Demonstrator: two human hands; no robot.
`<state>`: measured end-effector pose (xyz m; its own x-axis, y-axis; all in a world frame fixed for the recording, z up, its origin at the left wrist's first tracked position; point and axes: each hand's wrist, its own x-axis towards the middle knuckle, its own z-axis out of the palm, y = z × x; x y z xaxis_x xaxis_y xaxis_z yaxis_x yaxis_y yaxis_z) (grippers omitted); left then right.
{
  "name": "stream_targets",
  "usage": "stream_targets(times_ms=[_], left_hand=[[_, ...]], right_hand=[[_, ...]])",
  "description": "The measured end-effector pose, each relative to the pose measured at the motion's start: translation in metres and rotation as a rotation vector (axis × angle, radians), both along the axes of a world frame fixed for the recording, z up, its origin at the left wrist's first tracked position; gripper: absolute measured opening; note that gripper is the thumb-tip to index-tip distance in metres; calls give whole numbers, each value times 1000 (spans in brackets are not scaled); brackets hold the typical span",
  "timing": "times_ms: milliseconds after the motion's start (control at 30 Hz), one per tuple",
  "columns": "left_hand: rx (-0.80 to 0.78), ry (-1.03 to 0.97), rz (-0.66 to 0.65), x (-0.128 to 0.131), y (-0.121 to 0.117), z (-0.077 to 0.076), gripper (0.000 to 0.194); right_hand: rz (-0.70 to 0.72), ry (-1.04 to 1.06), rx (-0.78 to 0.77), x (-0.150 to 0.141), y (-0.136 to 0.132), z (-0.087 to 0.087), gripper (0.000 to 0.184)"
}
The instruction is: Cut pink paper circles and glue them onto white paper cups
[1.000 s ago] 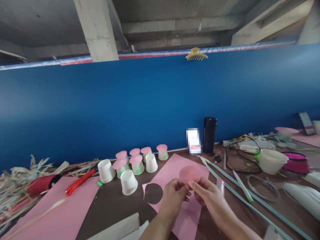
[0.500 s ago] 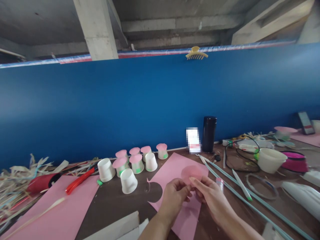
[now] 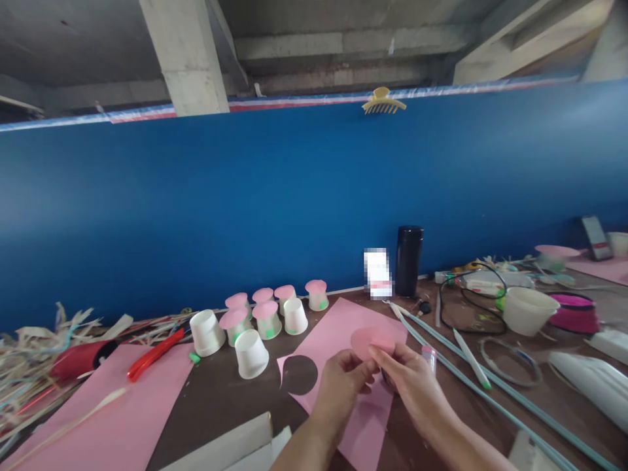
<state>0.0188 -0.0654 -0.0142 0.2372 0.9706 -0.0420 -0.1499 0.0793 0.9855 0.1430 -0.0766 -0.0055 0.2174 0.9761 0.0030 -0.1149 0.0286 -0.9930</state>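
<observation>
A pink paper disc [image 3: 371,341] is held between my two hands, above a large pink paper sheet [image 3: 338,327]. My right hand [image 3: 409,376] pinches it, thumb on top near its front edge. Close beside, my left hand [image 3: 346,379] has its fingers bent and pinched at the same near edge; part of its grip is hidden. The sheet below has a round cut-out at its left side, bordered by a thin strip. Left of it stand several small white paper cups, such as an upside-down cup [image 3: 252,354], and several cups topped with pink discs [image 3: 267,311].
On the left lie a red-handled tool [image 3: 156,355], another pink sheet [image 3: 127,412] and paper scraps [image 3: 29,373]. A black flask [image 3: 409,261] and a phone [image 3: 377,273] stand by the blue partition [image 3: 314,183]. Right are pale-blue cords [image 3: 495,386], a white pen [image 3: 471,358] and a white cup [image 3: 528,310].
The pink disc has tipped flatter and shifted slightly left in my hands. The thin strip at the sheet's cut-out now lies further left, around the hole. Both hands stay close together.
</observation>
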Motion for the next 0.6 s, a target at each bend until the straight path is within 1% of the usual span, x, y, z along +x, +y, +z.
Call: stream_targets(times_ms=[167, 267, 367, 500, 600], left_hand=[[25, 37, 33, -2, 3, -3, 30], [18, 79, 72, -2, 3, -3, 29], [10, 77, 58, -1, 2, -2, 28], [28, 91, 18, 0, 0, 0, 28], [46, 64, -5, 2, -1, 0, 26]], right_hand=[[64, 31, -23, 1, -2, -2, 34], [88, 14, 3, 3, -2, -3, 41], [109, 20, 8, 4, -1, -4, 41], [80, 84, -43, 1, 1, -5, 37], [33, 32, -30, 3, 2, -6, 33]])
